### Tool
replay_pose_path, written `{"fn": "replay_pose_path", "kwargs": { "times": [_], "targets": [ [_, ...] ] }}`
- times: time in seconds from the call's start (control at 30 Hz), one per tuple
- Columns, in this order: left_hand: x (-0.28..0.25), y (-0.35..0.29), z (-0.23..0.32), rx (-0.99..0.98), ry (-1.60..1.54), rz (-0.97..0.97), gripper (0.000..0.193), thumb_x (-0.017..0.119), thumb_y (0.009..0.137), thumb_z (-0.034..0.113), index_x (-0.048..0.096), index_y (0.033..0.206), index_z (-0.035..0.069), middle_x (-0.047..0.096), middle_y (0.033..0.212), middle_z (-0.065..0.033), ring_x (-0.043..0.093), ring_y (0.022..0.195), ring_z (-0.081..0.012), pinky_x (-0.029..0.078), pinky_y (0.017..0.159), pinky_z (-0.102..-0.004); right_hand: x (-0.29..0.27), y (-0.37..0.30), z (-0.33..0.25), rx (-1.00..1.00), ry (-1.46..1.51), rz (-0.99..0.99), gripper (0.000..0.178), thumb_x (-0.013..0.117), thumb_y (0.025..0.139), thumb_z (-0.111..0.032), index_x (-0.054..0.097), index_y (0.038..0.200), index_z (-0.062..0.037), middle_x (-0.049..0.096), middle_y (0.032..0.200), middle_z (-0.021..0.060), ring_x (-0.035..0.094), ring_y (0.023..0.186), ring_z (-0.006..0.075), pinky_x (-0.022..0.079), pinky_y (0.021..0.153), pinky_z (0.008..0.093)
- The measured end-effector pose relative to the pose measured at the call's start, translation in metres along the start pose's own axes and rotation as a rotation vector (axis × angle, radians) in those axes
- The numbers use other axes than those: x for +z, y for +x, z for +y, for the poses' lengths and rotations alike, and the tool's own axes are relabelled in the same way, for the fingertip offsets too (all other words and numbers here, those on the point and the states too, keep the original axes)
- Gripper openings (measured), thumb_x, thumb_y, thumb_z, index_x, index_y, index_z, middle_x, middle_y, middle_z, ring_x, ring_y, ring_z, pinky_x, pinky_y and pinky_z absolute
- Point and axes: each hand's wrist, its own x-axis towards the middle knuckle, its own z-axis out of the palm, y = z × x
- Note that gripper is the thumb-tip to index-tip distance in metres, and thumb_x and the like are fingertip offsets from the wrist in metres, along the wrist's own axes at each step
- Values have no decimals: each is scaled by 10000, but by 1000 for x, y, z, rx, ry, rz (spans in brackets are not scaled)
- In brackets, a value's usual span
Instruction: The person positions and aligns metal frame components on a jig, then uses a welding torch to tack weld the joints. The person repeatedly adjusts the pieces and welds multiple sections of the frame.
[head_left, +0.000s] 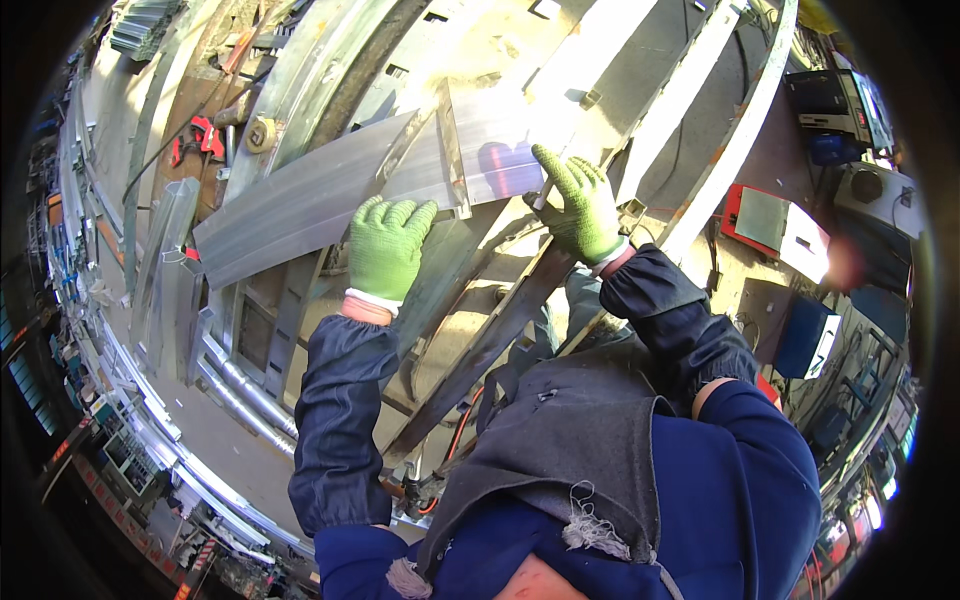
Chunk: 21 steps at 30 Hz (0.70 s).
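Observation:
A long ribbed silvery metal panel [300, 205] lies aslant over the rails in front of me, its right part lost in glare. Two narrow metal strips, one of them a worn bar [453, 165], stand across it. My left hand [390, 248], in a green knit glove, is at the panel's near edge with its fingers bent over the rim; its thumb side is partly hidden. My right hand [585, 208], gloved alike, is closed around a short thin metal strip [544, 192] by the panel's right part, with the index finger stretched forward.
Long steel rails [685, 95] run away on the right. Red clamps [207, 138] and a round roll [262, 134] lie at the left. Shiny pipes [245, 395] are beside my left arm. A red-and-white machine [775, 230] and a blue box [806, 337] stand at the right.

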Motion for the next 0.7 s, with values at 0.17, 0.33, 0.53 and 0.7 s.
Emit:
{"fn": "replay_pose_path", "kwargs": {
  "times": [0.17,0.33,0.53,0.7],
  "targets": [
    [-4,-4,9,-1,14,-28,377,641,878,161,767,1232,141,710,1087,-56,668,1039,-287,462,1101,-525,-1,0,2,-42,38,10,683,879,851,-266,627,1472,-133,758,1231,146,703,1149,389,505,1073,499],
    [-2,-5,10,-3,-6,-25,343,709,886,210,771,1216,140,712,1087,-55,667,1045,-286,457,1105,-527,-1,-1,0,-34,22,12,672,882,852,-264,634,1467,-157,765,1237,126,712,1143,380,510,1070,504],
    [-1,-1,10,-15,-71,-21,320,790,882,280,778,1162,126,726,1083,-60,671,1065,-298,453,1092,-539,-2,-1,-1,-40,40,23,671,882,849,-254,636,1467,-165,769,1231,123,718,1128,382,511,1075,502],
    [1,4,9,-10,-91,-2,312,798,870,283,774,1139,125,728,1066,-54,673,1057,-301,449,1092,-543,-2,0,0,-85,-7,41,614,836,853,-210,641,1429,-126,753,1251,128,731,1088,343,521,1070,482]
  ]
}}
